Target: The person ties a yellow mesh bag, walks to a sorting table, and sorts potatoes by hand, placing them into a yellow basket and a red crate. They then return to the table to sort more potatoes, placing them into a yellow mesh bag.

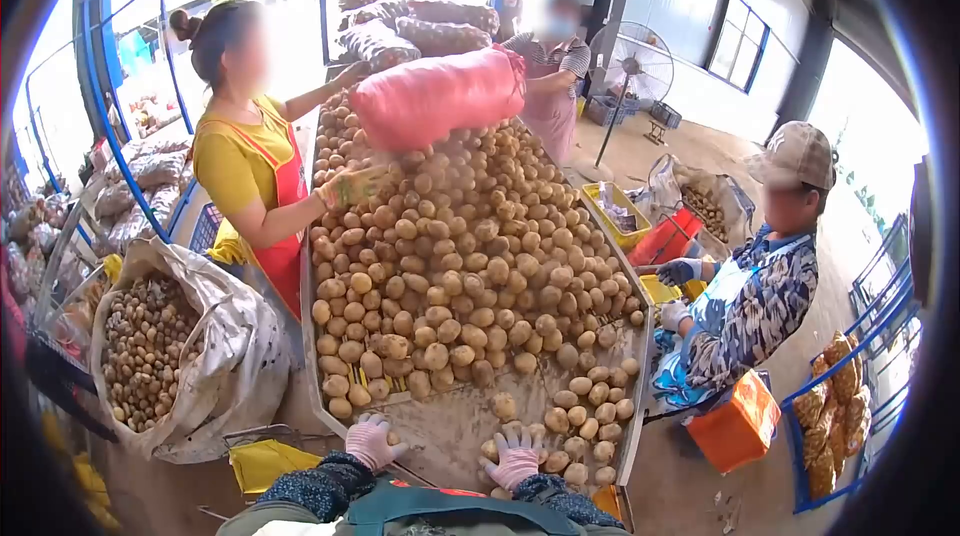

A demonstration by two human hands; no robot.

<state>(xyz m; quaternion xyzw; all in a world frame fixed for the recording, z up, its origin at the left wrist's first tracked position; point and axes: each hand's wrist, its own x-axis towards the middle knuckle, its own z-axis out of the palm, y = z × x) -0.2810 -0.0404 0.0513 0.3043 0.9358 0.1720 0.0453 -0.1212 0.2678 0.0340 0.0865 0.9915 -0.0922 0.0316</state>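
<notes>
My left hand (375,443), in a white and pink knit glove, rests at the near edge of the sorting table (455,458). Its fingers point forward and its thumb sticks out to the right, close to a single potato. My right hand (516,460), gloved alike, lies with fingers spread among loose potatoes (597,394) at the table's near right. One potato (489,450) sits by its thumb side. Ahead rises a large heap of potatoes (470,236). Above the heap, two people hold a full pink mesh sack (440,98) between them.
A white sack of small potatoes (240,336) stands open at the left, near a yellow basket (270,461). At the right, a person in camouflage sleeves (775,286) sits by the table, with an orange crate (735,423) nearby. Filled sacks (410,26) are stacked behind the heap.
</notes>
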